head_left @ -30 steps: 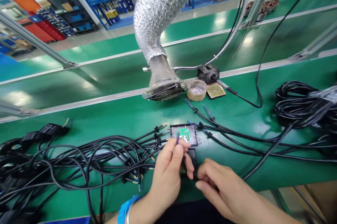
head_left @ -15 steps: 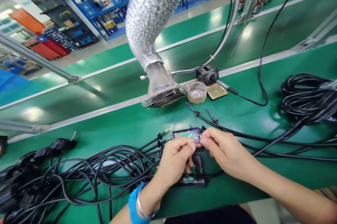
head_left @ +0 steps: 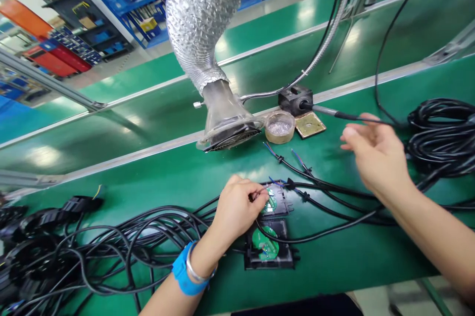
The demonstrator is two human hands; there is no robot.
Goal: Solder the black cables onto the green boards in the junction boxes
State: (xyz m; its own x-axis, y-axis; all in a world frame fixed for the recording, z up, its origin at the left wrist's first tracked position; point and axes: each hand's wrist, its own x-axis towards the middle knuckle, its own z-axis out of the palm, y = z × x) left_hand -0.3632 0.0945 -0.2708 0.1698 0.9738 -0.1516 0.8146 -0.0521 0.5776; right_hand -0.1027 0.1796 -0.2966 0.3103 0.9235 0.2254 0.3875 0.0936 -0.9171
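My left hand [head_left: 243,204] is closed in a pinch over the upper circuit board [head_left: 272,200]. A black cable [head_left: 311,238] curves up into its fingers; its thin wire ends are mostly hidden there. Below lies a second round green circuit board [head_left: 266,244] in a dark holder [head_left: 287,256]. My right hand [head_left: 378,153] is raised at the right, fingers loosely apart, holding nothing I can see. It is close to the cord of a soldering iron [head_left: 326,111], whose tip sits in a black stand [head_left: 296,100].
A round tin [head_left: 279,127] and a square sponge tray [head_left: 310,124] stand by the iron. A fume extractor nozzle [head_left: 230,123] hangs over the bench. Black cables [head_left: 148,237] pile up at the left; coiled cables [head_left: 441,138] lie at the right. Several stripped cable ends [head_left: 282,159] lie mid-bench.
My right hand has left the wires by my left hand and moved up and right towards the soldering iron. My left hand stays near the boards, and the lower board now shows.
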